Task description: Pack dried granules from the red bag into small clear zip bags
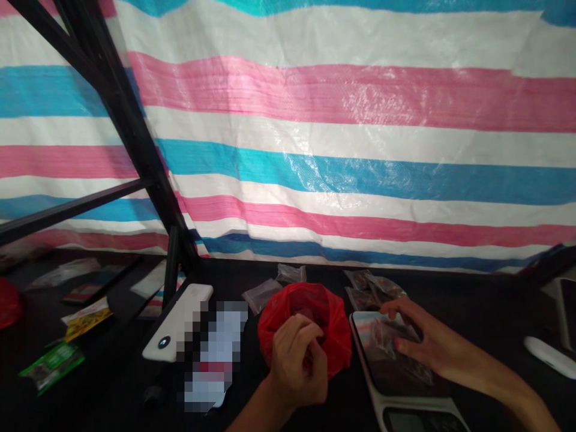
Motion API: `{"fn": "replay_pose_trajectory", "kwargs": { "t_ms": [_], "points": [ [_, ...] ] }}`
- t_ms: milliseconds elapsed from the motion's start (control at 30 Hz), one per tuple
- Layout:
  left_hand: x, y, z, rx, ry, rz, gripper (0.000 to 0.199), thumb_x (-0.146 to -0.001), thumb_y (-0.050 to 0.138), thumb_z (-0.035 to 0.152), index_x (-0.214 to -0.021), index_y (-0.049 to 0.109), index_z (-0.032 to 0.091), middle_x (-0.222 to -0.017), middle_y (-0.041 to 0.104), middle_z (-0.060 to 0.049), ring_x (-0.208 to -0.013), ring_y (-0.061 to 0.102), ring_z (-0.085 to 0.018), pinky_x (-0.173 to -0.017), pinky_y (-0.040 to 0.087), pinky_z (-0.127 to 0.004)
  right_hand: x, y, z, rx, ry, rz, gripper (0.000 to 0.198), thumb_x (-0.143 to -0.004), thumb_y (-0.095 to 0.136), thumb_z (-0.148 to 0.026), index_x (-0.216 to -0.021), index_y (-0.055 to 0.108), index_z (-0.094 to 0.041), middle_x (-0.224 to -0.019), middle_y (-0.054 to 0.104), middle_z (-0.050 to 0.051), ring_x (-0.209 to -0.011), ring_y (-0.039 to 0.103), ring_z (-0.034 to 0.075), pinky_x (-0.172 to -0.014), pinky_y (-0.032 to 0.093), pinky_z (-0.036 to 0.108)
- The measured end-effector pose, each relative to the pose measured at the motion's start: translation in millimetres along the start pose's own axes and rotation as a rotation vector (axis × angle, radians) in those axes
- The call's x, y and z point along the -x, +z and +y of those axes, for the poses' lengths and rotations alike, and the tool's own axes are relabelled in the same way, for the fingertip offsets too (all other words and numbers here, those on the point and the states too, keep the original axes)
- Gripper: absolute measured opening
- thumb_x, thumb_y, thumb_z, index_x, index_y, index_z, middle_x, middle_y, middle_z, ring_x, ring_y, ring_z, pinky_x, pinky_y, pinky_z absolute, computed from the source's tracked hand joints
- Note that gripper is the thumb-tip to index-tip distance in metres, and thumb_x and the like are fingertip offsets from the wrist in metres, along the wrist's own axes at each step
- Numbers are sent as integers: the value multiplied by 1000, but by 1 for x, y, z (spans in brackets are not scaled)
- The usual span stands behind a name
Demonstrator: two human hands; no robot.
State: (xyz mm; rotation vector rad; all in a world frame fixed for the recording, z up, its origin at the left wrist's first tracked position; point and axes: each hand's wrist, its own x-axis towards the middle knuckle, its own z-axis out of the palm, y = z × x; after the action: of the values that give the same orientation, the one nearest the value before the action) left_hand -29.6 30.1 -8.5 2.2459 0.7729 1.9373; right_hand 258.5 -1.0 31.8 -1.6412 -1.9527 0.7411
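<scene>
My left hand (299, 363) is over the near side of a red plastic bag (337, 321), its fingers curled together. Whatever those fingers hold is hidden. My right hand (416, 336) has its thumb and forefinger at the mouth of a clear zip bag (416, 367), with the bag between them. The zip bag has small brownish contents and lies on the dark top of a digital scale (378, 384). The scale's display is at the bottom edge of the view.
Several filled zip bags (360, 280) lie behind the scale. Two clear bags (263, 295) are behind the red bag. A white device (184, 324) and a blurred-out sheet lie left. A green packet (54, 365) and yellow packet (87, 319) lie beyond. A black metal frame (130, 132) slants upward.
</scene>
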Motion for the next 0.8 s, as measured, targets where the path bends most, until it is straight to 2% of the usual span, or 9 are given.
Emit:
{"fn": "replay_pose_trajectory", "kwargs": {
  "t_ms": [133,233,300,433,500,567,667,733,800],
  "points": [
    [0,0,1,-2,-14,13,25,-80,47,0,-94,54,19,-72,57,-1,-62,57,-15,-56,45,-26,7,6,2,74,45,4,54,-74,77,-52,-122,67,-28,-123,67,8,-114,64,32,-101,52,41],
    [2,0,1,5,-22,9,24,-81,47,2,-97,54,19,-75,57,-2,-65,58,-15,-58,46,-26,3,12,6,57,51,40,50,-81,71,-54,-124,65,-28,-118,69,8,-113,64,31,-103,50,43],
    [5,0,2,19,-57,4,24,-84,49,5,-103,55,19,-83,58,-4,-68,59,-16,-58,46,-26,-2,15,5,-11,19,117,53,-85,68,-55,-130,60,-28,-115,69,8,-112,64,29,-104,49,44],
    [7,3,6,64,-233,-99,26,-90,57,18,-116,54,20,-102,62,-9,-78,63,-18,-65,53,-30,-17,28,-20,-205,-66,271,57,-90,66,-51,-140,50,-27,-107,69,6,-102,68,25,-98,53,40],
    [2,7,10,66,-323,-187,33,-92,61,26,-124,53,21,-116,64,-13,-98,67,-25,-80,58,-38,-24,40,-40,-228,-112,336,53,-91,65,-46,-139,50,-29,-111,69,6,-100,68,24,-95,54,39],
    [-5,11,12,84,-401,-254,42,-94,61,32,-133,52,22,-129,63,-15,-116,63,-29,-94,56,-46,-29,54,-59,-203,-162,371,49,-90,66,-40,-137,53,-31,-109,69,4,-96,68,22,-92,55,39],
    [-11,18,9,227,-543,-292,36,-99,55,31,-135,54,24,-127,66,-12,-116,64,-26,-99,54,-45,-33,72,-80,-229,-201,358,52,-88,66,-33,-138,53,-32,-107,69,3,-93,67,21,-92,56,37],
    [-8,21,2,330,-622,-265,30,-102,50,31,-130,59,24,-122,69,-9,-111,66,-23,-99,54,-42,-35,80,-88,-304,-184,331,55,-90,64,-34,-142,49,-33,-112,68,3,-95,68,20,-92,56,35],
    [0,23,-5,396,-702,-210,30,-104,46,35,-127,61,23,-124,69,-10,-114,65,-23,-102,52,-43,-37,85,-90,-382,-147,319,53,-92,63,-39,-142,49,-32,-112,69,3,-95,69,19,-91,57,34]
  ]
}}
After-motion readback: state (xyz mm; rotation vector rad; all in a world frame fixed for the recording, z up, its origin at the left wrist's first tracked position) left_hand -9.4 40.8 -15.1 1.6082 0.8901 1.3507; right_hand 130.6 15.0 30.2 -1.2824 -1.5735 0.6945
